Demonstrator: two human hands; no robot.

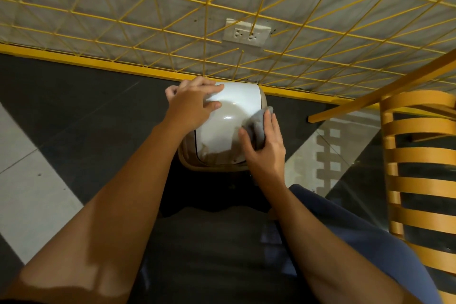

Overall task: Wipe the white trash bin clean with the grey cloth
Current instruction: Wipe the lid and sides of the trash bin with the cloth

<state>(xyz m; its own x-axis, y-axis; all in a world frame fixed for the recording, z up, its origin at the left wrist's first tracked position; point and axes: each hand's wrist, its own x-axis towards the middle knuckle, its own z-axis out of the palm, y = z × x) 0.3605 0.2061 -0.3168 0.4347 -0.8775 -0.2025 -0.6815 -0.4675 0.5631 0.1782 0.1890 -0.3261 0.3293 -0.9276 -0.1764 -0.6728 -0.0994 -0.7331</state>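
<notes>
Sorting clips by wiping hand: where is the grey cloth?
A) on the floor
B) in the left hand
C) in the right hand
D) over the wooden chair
C: the right hand holds the grey cloth against the right edge of the white trash bin; the left hand rests bare on its lid.

grey cloth (258, 124) in right hand (268, 149), left hand (193, 102) seemingly on bin (238, 101)
</notes>
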